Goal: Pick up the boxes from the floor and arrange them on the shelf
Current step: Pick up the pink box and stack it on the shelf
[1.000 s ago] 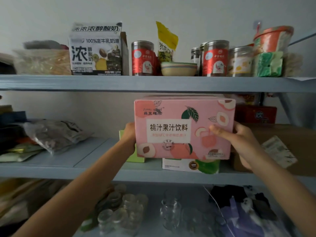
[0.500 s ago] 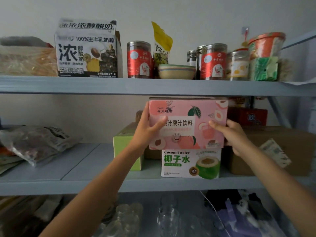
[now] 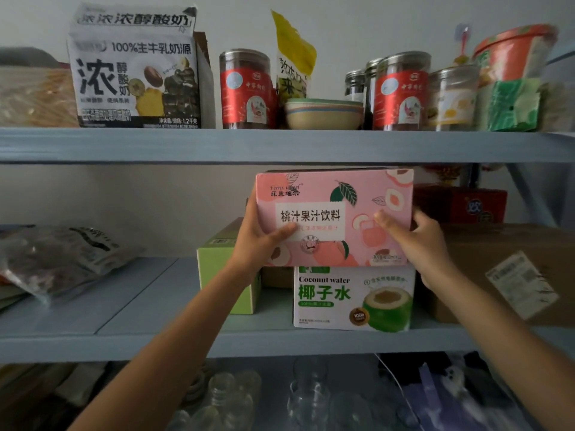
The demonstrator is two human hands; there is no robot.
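Note:
A pink peach-juice box (image 3: 336, 197) rests on top of a white and green coconut-water box (image 3: 351, 298) on the middle shelf (image 3: 155, 343). My left hand (image 3: 259, 241) grips the pink box at its lower left corner, thumb on the front face. My right hand (image 3: 418, 241) grips its lower right side, thumb on the front. A light green box (image 3: 217, 275) stands just left of the stack, partly behind my left forearm.
A brown cardboard carton (image 3: 504, 269) with a label sits right of the stack, a red box (image 3: 460, 203) behind it. A plastic bag (image 3: 62, 259) lies at the shelf's left. The upper shelf (image 3: 280, 144) holds a milk carton, jars and bowls. Glass jars fill the shelf below.
The pink box has moved back and into the shelf, from held in front of it to sitting on the coconut-water box. My left hand shifted onto the front face.

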